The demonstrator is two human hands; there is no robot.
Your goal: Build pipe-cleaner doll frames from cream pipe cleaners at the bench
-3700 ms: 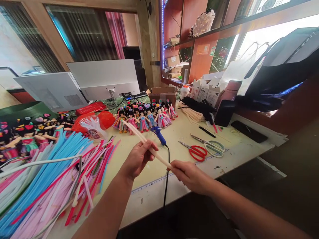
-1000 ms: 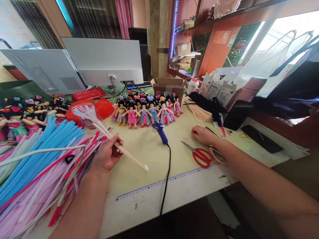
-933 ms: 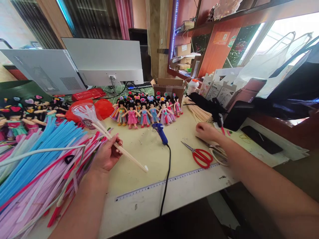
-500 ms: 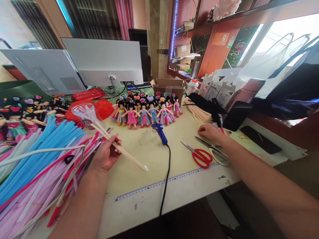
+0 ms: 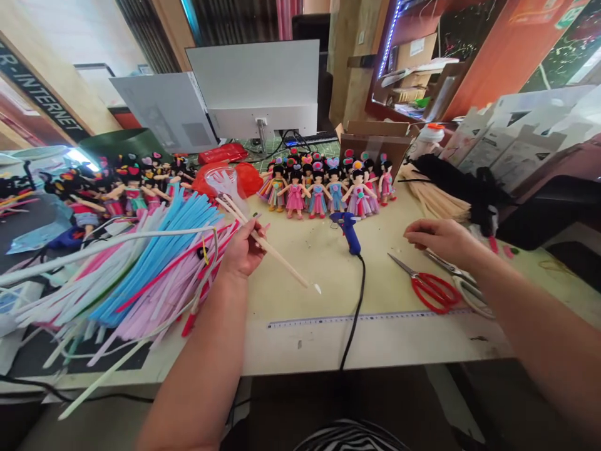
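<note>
My left hand (image 5: 246, 245) is closed around a few beige pipe cleaners (image 5: 284, 263), which slant down to the right. A small white bit shows at their lower end, above the table. On the right, my right hand (image 5: 436, 238) has its fingers curled together; whatever is in them, if anything, is hidden. Right below it lie grey-handled scissors (image 5: 469, 290) and red-handled scissors (image 5: 434, 291). Between my hands a blue glue gun (image 5: 348, 235) rests on the table, its black cord running over the front edge.
Several pipe-cleaner dolls (image 5: 319, 191) stand at the back. A heap of coloured pipe cleaners (image 5: 154, 263) covers the left side. A ruler (image 5: 323, 321) lies along the front edge. Beige stems (image 5: 436, 191) and black stems (image 5: 462, 178) lie back right, near a cardboard box (image 5: 375, 141).
The view has turned left, so the table's things appear farther right and slightly higher. My left hand keeps hold of the beige pipe cleaners. My right hand stays by the scissors, fingers curled.
</note>
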